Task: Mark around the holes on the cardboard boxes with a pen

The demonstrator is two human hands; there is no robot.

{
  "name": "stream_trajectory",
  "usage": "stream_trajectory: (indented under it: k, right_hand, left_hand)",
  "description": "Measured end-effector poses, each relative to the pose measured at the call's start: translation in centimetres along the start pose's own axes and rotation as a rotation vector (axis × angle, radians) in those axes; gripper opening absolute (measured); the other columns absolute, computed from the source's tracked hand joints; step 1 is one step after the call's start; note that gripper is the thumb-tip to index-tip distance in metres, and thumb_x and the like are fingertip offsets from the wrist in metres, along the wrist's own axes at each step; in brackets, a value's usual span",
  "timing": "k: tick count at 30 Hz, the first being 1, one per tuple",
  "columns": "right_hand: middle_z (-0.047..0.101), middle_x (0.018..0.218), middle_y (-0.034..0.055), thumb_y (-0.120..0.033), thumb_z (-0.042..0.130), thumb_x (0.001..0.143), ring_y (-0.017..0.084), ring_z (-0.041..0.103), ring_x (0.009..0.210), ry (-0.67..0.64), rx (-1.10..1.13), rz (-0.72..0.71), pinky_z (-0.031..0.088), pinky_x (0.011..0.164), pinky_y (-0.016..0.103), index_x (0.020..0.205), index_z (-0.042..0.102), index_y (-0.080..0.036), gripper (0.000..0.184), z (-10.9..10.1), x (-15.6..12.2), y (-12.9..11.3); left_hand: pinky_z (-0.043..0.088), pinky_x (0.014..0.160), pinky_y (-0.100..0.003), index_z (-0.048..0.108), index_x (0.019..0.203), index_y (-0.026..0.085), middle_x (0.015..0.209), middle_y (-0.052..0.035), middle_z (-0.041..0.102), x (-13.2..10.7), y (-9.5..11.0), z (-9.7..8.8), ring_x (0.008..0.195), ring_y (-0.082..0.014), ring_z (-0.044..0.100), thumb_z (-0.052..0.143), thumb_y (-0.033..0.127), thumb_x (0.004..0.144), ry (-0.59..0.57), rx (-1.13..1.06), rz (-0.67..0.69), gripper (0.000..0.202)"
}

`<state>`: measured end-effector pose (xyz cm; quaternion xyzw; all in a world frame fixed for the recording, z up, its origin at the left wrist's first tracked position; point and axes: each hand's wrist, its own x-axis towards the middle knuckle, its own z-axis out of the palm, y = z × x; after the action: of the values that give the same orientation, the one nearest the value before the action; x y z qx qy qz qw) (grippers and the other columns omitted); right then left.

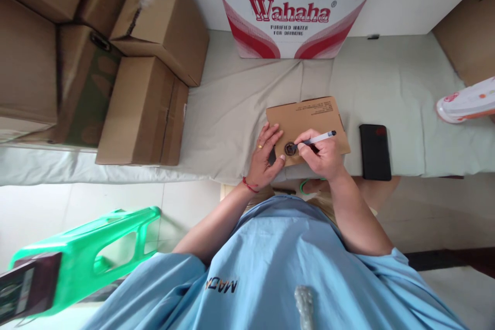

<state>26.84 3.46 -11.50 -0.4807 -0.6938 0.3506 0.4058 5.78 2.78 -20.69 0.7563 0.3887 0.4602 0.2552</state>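
A small flat cardboard box (301,116) lies on the cloth-covered surface in front of me, with lines of dark print near its far right corner. My right hand (319,154) grips a white and black pen (322,137), its tip down at a dark round mark (290,149) near the box's front edge. Over the left edge of the box, my left hand (266,154) lies with fingers stretched out and apart, the thumb beside the mark. A ring and a red wrist string show on that hand.
A black phone (375,152) lies right of the box. Behind stands a large Wahaha water carton (296,15). Brown cartons (135,108) are stacked at left. A white package (467,100) is at far right. On the floor at left is a green plastic stool (88,247).
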Motion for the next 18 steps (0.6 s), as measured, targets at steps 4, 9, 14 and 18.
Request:
stream_trajectory:
  k: [4,9,14,18]
  right_hand:
    - [0.058,0.058,-0.0044,-0.029,0.062,0.092,0.010,0.047,0.047,-0.019,-0.003,-0.007,0.035,0.051,0.026,0.083,0.071,-0.022,0.014,0.02,-0.09,0.07]
    - [0.053,0.054,-0.0048,-0.028,0.061,0.089,0.011,0.042,0.047,-0.005,-0.001,0.002,0.032,0.050,0.027,0.079,0.069,-0.023,0.014,-0.03,-0.20,0.19]
    - [0.058,0.058,-0.0034,-0.031,0.062,0.093,0.011,0.045,0.049,-0.030,-0.010,0.003,0.034,0.052,0.027,0.085,0.072,-0.023,0.015,0.00,-0.27,0.29]
    - [0.057,0.059,-0.0035,-0.028,0.062,0.092,0.011,0.045,0.049,-0.036,-0.006,-0.014,0.034,0.052,0.027,0.083,0.071,-0.022,0.014,-0.03,-0.33,0.46]
  left_hand:
    - [0.031,0.137,-0.068,0.049,0.165,0.026,0.171,-0.0169,0.050,0.00,0.04,0.01,0.170,-0.0370,0.034,0.054,0.049,0.111,0.002,0.003,0.002,0.058]
    - [0.032,0.137,-0.067,0.049,0.164,0.026,0.170,-0.0171,0.051,-0.07,-0.08,0.11,0.170,-0.0370,0.035,0.054,0.051,0.112,0.008,0.012,0.000,0.058]
    - [0.032,0.137,-0.068,0.049,0.165,0.027,0.169,-0.0168,0.052,-0.05,-0.06,0.10,0.170,-0.0366,0.034,0.052,0.052,0.112,0.003,0.018,-0.003,0.059]
    - [0.032,0.137,-0.067,0.049,0.165,0.028,0.169,-0.0163,0.052,0.01,-0.01,0.12,0.170,-0.0361,0.035,0.053,0.051,0.112,0.013,0.014,0.005,0.058]
